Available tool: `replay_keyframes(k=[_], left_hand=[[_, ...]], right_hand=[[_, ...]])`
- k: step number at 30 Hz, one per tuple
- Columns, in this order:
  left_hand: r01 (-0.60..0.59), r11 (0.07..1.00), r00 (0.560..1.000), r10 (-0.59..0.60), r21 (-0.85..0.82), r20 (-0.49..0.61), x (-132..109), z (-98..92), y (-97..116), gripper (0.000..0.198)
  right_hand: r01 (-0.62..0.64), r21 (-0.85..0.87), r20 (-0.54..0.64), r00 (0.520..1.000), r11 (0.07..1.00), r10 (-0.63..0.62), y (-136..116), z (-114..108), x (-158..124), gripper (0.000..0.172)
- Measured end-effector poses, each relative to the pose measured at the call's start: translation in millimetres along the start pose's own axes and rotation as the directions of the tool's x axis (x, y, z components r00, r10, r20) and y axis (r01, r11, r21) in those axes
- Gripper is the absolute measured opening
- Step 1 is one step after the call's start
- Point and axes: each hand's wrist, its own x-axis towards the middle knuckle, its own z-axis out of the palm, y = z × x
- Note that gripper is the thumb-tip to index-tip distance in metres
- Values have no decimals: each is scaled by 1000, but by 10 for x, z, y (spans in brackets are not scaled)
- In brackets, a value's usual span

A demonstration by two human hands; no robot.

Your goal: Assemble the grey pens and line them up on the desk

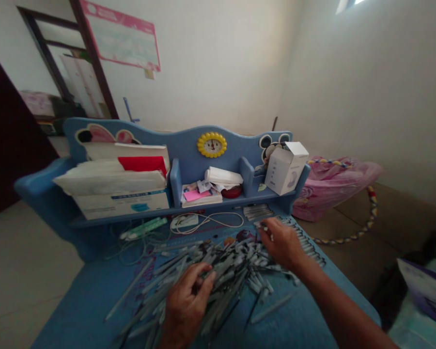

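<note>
A large loose pile of translucent grey pens (225, 266) with dark tips or caps spreads over the blue desk. My left hand (189, 300) rests at the near side of the pile, its fingers curled and the thumb close to the index finger; what lies between them is hidden. Over the far right of the pile, my right hand (281, 242) pinches a pen, mostly covered by the fingers, with a small pale end showing. Beside that hand, a row of pens (308, 247) lies side by side along the desk's right edge. Another bundle of pens (257, 212) lies below the shelf.
A blue shelf unit (185, 140) with a yellow clock (211, 145) backs the desk. It holds a stuffed carton (123, 206), papers (199, 198) and a white box (285, 169). A white cable (218, 214) and a green-white strip (143, 229) lie behind the pile. A hoop (372, 213) stands right.
</note>
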Motion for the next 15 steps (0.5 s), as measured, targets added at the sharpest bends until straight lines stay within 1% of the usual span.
replay_keyframes(k=[1, 2, 3, 5, 8, 12, 15], left_hand=[[-8, 1000, 1000, 8, -10, 4, 0, -1, -3, 20], [-17, 1000, 1000, 17, -19, 8, -2, 2, -6, 19], [-27, 999, 1000, 27, -26, 9, -6, 10, -9, 18], [-40, 999, 999, 40, -34, 5, -16, 33, -21, 17], [-53, 998, 999, 53, -37, 1, -27, 63, -45, 17], [-61, 998, 998, 62, -28, 27, -14, 72, -65, 18], [-75, 997, 997, 76, -15, 26, -1, 71, -83, 19]], right_hand=[[-41, -196, 64, 996, 980, 54, 166, -11, 86, 22], [-57, -370, 147, 982, 927, 119, 324, -7, 168, 25], [-54, -418, 179, 974, 907, 141, 468, 12, 244, 26], [-22, -459, 245, 958, 888, 150, 703, 91, 367, 24], [64, -470, 362, 924, 881, 126, 921, 267, 488, 22], [180, -441, 505, 860, 879, 78, 1061, 487, 619, 21], [243, -405, 584, 811, 882, 45, 1121, 583, 705, 27]])
